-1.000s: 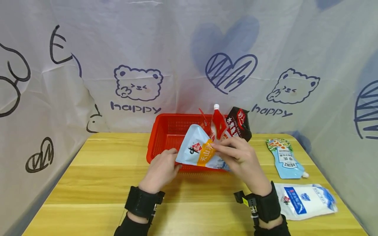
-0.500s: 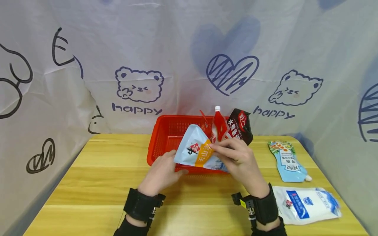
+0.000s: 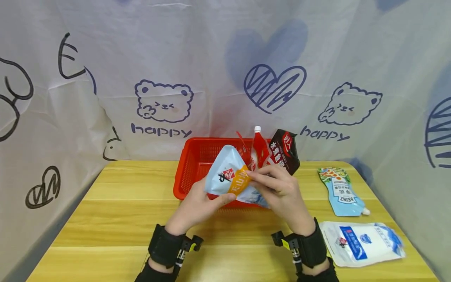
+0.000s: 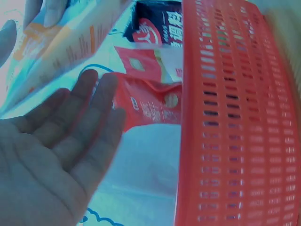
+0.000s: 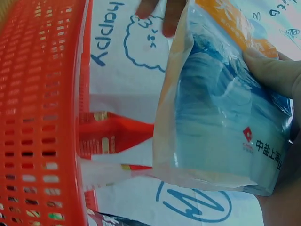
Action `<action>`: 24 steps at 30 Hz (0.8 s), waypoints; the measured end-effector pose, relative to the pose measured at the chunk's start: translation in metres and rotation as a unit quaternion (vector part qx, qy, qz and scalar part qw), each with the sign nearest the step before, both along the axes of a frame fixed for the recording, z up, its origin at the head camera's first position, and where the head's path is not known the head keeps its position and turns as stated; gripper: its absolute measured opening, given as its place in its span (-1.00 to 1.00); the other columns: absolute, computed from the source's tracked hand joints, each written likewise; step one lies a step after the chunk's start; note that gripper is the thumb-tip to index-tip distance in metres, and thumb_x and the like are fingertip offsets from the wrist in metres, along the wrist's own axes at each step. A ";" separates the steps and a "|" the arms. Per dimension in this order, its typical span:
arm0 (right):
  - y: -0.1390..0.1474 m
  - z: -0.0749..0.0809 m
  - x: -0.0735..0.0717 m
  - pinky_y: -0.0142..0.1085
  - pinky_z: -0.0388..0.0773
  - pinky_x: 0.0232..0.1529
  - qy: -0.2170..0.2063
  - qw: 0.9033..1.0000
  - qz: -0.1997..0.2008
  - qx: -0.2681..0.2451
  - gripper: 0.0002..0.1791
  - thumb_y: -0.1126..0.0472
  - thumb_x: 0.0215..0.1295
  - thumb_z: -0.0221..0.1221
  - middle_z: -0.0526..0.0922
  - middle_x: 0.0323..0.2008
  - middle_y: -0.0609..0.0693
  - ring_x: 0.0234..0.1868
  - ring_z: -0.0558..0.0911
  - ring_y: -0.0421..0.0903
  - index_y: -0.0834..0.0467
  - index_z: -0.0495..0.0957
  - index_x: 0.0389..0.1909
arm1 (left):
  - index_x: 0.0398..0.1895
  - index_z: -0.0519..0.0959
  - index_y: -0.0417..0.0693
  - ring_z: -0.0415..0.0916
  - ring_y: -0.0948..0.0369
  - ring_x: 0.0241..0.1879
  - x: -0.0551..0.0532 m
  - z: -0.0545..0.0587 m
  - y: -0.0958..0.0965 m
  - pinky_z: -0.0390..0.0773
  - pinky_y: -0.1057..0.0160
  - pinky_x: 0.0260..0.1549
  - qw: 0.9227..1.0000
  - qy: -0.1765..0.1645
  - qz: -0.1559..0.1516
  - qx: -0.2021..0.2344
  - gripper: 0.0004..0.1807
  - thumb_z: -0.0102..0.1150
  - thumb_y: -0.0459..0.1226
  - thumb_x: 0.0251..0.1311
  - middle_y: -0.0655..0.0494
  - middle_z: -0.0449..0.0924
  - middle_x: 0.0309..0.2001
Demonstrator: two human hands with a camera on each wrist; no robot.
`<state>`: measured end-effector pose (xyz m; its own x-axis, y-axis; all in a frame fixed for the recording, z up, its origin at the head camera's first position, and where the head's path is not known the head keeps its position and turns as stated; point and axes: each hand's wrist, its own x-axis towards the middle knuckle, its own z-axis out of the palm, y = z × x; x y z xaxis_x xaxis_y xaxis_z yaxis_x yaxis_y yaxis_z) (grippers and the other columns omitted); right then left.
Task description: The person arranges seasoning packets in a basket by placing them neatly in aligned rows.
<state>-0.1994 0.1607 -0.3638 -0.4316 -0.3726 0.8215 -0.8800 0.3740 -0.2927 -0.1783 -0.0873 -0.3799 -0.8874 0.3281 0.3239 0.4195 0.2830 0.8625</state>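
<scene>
A light-blue and orange salt pouch (image 3: 220, 168) is held tilted above the front of a red plastic basket (image 3: 184, 172). My right hand (image 3: 283, 196) pinches the pouch at its right side, thumb on one face. My left hand (image 3: 197, 205) is at the pouch's left side, its thumb against the printed front. In the left wrist view, the fingers of the left hand (image 4: 61, 146) reach out nearly straight behind the pouch (image 4: 75, 47), seemingly apart from it. The right wrist view shows the pouch's lower part (image 5: 221, 108) with a blue lake picture.
In the basket's right half stand a red spouted pouch (image 3: 258, 149) with a white cap, a dark seasoning packet (image 3: 286, 147) and another red packet (image 3: 243, 147). A Heinz pouch (image 3: 341, 192) and a white-and-blue bag (image 3: 363, 243) lie on the table's right. A patterned curtain (image 3: 211, 58) hangs behind.
My left hand has moved right and its thumb has come onto the pouch's front. The pouch has shifted slightly left. My right hand keeps its pinch.
</scene>
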 end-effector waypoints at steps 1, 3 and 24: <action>-0.001 0.000 0.000 -0.51 0.50 -0.14 -0.001 1.000 0.005 -0.003 -0.55 0.51 0.03 0.49 0.71 -0.22 0.00 -0.18 0.58 -0.07 0.15 0.80 -0.02 | 0.27 0.55 0.02 0.66 0.21 -0.01 0.001 0.000 0.000 0.67 0.06 0.02 1.000 -0.001 0.001 0.009 -0.46 0.46 -0.11 0.26 0.18 0.70 0.07; -0.004 -0.001 -0.001 -0.52 0.51 -0.15 -0.004 1.000 0.014 -0.008 -0.55 0.53 0.03 0.48 0.71 -0.22 0.00 -0.19 0.58 -0.08 0.16 0.80 -0.01 | 0.24 0.57 -0.02 0.68 0.17 -0.06 0.001 0.000 0.001 0.70 0.09 -0.03 1.000 -0.004 0.004 0.027 -0.49 0.46 -0.15 0.27 0.13 0.72 0.04; -0.012 -0.001 0.003 -0.47 0.65 -0.08 -0.083 0.995 0.033 -0.048 -0.42 0.50 0.03 0.51 0.73 -0.12 0.03 -0.14 0.65 -0.08 0.22 0.69 0.16 | 0.20 0.57 -0.19 0.72 0.13 -0.24 0.004 0.003 0.003 0.76 0.17 -0.25 0.994 0.026 0.027 0.106 -0.55 0.44 -0.35 0.26 -0.08 0.71 -0.01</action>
<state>-0.1962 0.1490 -0.3650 -0.5418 -0.3283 0.7738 -0.8381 0.2810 -0.4676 -0.1738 -0.0847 -0.3768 -0.8825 0.1992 0.4260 0.4536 0.1211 0.8829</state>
